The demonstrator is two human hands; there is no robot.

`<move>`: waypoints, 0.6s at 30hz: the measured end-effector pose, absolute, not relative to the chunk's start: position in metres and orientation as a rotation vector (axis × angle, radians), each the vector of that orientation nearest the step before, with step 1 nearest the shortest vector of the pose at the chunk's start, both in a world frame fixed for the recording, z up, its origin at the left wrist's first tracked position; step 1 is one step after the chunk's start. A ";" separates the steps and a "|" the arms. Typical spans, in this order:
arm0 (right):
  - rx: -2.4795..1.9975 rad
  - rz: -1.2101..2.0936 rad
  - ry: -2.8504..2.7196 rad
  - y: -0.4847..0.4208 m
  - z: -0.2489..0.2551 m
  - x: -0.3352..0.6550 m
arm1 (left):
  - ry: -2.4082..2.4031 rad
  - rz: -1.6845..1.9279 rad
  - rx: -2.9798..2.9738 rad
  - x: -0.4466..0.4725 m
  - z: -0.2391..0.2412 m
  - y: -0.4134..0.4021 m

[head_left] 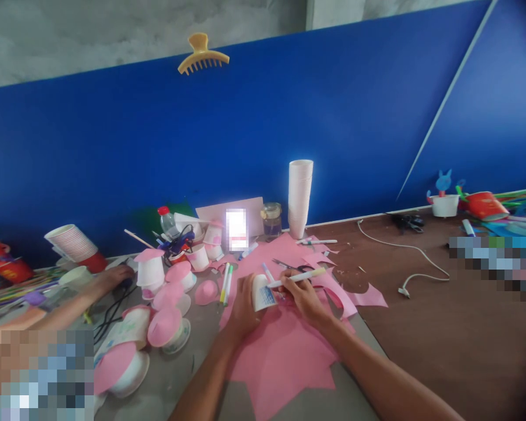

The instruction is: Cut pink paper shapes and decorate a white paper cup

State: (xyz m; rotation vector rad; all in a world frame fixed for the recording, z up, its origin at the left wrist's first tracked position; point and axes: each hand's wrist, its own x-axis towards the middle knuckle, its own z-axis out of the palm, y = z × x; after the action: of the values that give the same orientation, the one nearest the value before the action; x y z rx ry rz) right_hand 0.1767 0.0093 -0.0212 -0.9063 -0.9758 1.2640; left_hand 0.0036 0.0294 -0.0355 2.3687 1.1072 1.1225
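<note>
My left hand [244, 307] is closed around a white paper cup [260, 288] tipped on its side. Blue crisscross marks cover part of the cup's wall. In my right hand [303, 297] I grip a white marker [301, 277] with a yellowish end, its tip at or very near the cup; contact is too small to make out. Under both hands lie pink paper sheets [284, 356] with jagged edges. Just beyond the cup are scissors [284, 265] and a marker cap or pen, partly hidden. Two more markers [227, 283] lie to the left of my left hand.
Pink-topped paper cups [165, 328] crowd the left side. Another person's hand [121, 275] reaches in there. A tall cup stack [300, 199] and a jar [272, 220] stand by the blue partition [254, 134]. A white cable [403, 247] crosses the brown tabletop at right.
</note>
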 end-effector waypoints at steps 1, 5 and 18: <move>-0.872 1.250 -0.995 0.009 -0.020 0.176 | 1.109 1.119 2.366 0.004 -0.036 0.030; -0.791 1.250 -1.013 0.006 -0.016 0.176 | 1.136 1.095 2.359 0.003 -0.038 0.030; -0.925 1.106 -0.928 0.009 -0.019 0.167 | 1.154 1.080 2.359 0.002 -0.039 0.031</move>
State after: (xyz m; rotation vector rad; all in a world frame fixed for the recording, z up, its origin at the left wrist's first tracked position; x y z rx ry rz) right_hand 0.1667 0.0095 -0.0192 -0.9253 -0.9282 1.1063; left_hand 0.0021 0.0315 -0.0393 2.3589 1.1540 1.0797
